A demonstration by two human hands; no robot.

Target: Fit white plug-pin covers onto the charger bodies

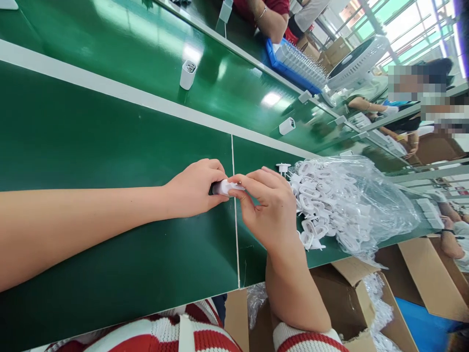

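Over the green table, my left hand [196,188] is closed round a small white charger housing [221,187], most of it hidden by the fingers. My right hand [267,200] meets it from the right, thumb and forefinger pinching a white plug cover [234,186] against the housing's end. A small metallic spot shows at those fingertips. Just right of my right hand lies a heap of white plug covers [317,205], spilling out of a clear plastic bag [388,210]. One loose plug cover [283,168] rests at the heap's far left edge.
Beyond a pale strip runs a shiny green belt, bearing white chargers [188,75] [287,126]. A blue tray [273,61] of pins and a fan [361,58] stand across it, near other people. Open cardboard boxes [330,288] sit below the table's near edge.
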